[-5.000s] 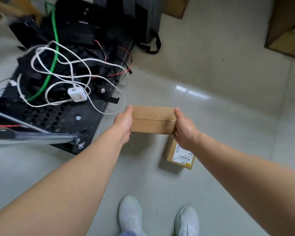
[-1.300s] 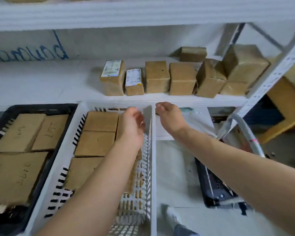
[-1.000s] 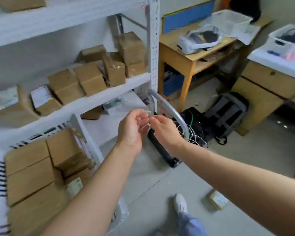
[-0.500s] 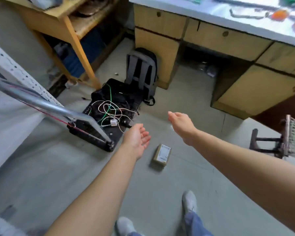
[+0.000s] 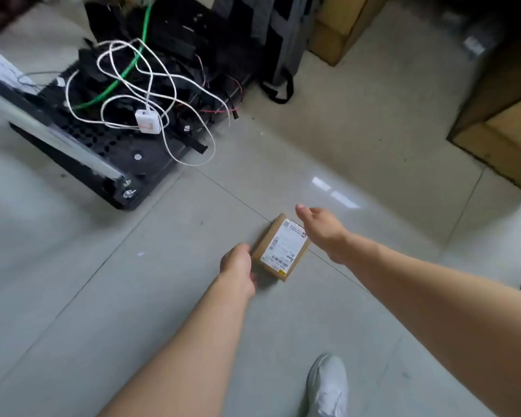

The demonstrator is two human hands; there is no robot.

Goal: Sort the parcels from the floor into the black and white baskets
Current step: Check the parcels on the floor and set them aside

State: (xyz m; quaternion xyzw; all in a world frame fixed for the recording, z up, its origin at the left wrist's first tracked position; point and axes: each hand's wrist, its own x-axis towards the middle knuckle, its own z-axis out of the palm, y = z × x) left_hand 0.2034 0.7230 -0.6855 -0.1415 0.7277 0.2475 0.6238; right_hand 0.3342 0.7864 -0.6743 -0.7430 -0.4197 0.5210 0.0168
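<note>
A small brown cardboard parcel [image 5: 278, 248] with a white shipping label lies flat on the grey tiled floor. My left hand [image 5: 237, 266] is at the parcel's near-left side; its fingertips are hidden behind the hand, and whether they touch the box cannot be told. My right hand [image 5: 321, 228] hovers over the parcel's far-right corner with fingers straight and spread, holding nothing. The black and white baskets are out of view.
A black perforated cart base [image 5: 103, 145] piled with white, green and red cables stands at the left, with a metal pole [image 5: 42, 133] across it. A dark backpack [image 5: 271, 40] leans behind. Wooden cabinets [image 5: 500, 121] stand at the right. My white shoe [image 5: 327, 386] is below.
The view has swung from the shelf and baskets down to the floor. Both empty hands have dropped and closed in on the single labelled parcel, one on either side.
</note>
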